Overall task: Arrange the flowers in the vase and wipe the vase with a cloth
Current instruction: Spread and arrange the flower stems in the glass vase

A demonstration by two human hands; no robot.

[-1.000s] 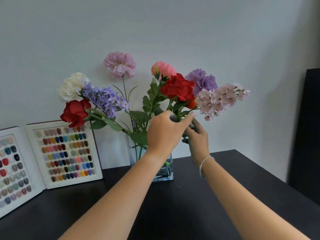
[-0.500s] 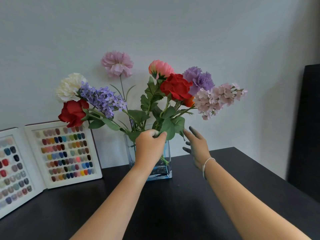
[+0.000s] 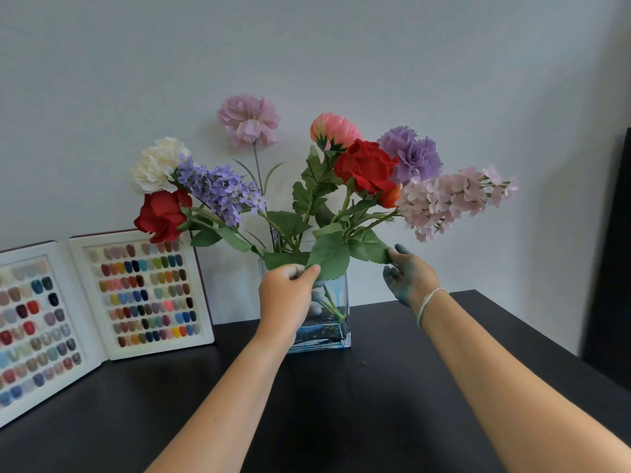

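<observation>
Your left hand [image 3: 288,295] is at the mouth of the clear rectangular glass vase [image 3: 336,331], its fingers curled and pinching a green leaf [image 3: 329,256] at the rim. Your right hand [image 3: 408,278] is off to the vase's right, apart from the glass, fingers loosely spread, the fingertips touching the tip of another leaf [image 3: 370,249]; nothing is gripped in it. The two hands are well apart, one on each side of the bouquet. A thin white band [image 3: 426,303] circles your right wrist.

The vase stands upright on the dark table [image 3: 341,421], near the back wall, with the stems inside it. The flowers fan out above: a white carnation [image 3: 158,163], a red rose [image 3: 162,215] and a purple lilac spray [image 3: 218,189] leaning left; a pink carnation [image 3: 249,119] standing tallest at the middle; a coral bloom [image 3: 336,129], a second red rose [image 3: 365,167], a purple carnation [image 3: 411,155] and a pale pink blossom spray [image 3: 450,199] leaning right.

Two white-framed nail-colour sample boards [image 3: 143,291] lean against the wall to the vase's left. A black panel [image 3: 611,254] stands at the right edge.
</observation>
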